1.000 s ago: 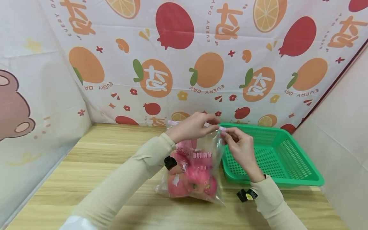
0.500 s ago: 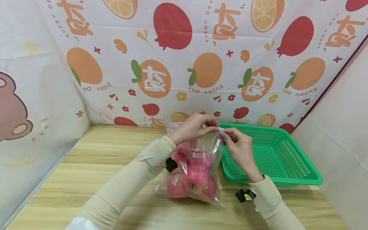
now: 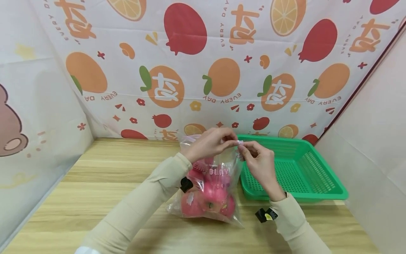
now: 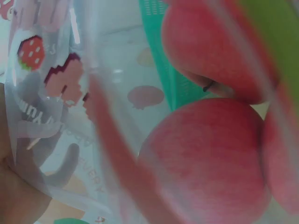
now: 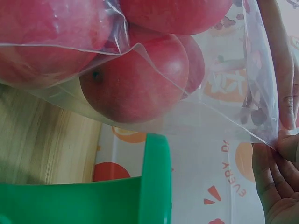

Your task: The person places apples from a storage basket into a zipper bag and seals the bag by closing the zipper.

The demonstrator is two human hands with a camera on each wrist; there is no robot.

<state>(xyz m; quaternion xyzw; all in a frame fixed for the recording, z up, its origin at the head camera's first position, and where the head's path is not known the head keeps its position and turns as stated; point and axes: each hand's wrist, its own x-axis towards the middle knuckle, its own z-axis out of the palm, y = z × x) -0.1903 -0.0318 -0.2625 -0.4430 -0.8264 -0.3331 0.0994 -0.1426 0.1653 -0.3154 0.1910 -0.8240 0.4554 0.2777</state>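
Observation:
A clear zip-top bag (image 3: 219, 171) with pink lettering stands upright on the wooden table, filled with several red apples (image 3: 215, 192). Thumb and fingers of my left hand (image 3: 207, 144) pinch the bag's top edge close to its right corner. Right beside them, my right hand (image 3: 261, 165) pinches that corner, where a small pale slider (image 3: 240, 142) shows between the fingertips. The left wrist view looks at apples (image 4: 205, 158) through the plastic. Seen from the right wrist, an apple (image 5: 135, 84) lies inside the bag and both hands meet at its corner.
A green plastic basket (image 3: 317, 165) sits right of the bag, behind my right wrist. The wooden table (image 3: 104, 176) extends to the left and front. A fruit-printed cloth (image 3: 222, 106) hangs at the back, and pale walls flank both sides.
The whole head view has shifted slightly left. My left fingertips are now closer to the slider and the right fingers; both hands stay at the bag's top right corner.

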